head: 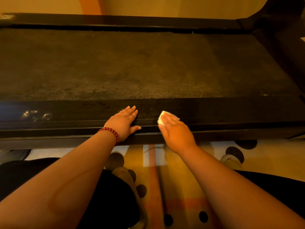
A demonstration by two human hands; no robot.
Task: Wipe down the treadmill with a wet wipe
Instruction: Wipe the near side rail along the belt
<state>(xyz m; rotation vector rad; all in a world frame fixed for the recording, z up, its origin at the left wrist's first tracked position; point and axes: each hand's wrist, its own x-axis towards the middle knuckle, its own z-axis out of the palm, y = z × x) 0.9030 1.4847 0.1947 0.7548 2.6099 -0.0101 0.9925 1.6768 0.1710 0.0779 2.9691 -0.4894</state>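
A black treadmill lies across the view, its textured running belt (132, 66) dusty and its near side rail (66, 114) glossy. My right hand (175, 129) lies flat on that rail and presses a folded white wet wipe (162, 115) under straight fingers; only the wipe's far edges show. My left hand (125, 121), with a red bead bracelet at the wrist, rests flat on the same rail just left of the wipe, fingers straight and thumb spread.
The treadmill's far rail (115, 22) runs along a yellow wall. A dark upright frame part (280, 30) rises at the right end. Below the near rail lies a patterned mat (181, 179) with dark dots, and my knees and slippers show at the bottom.
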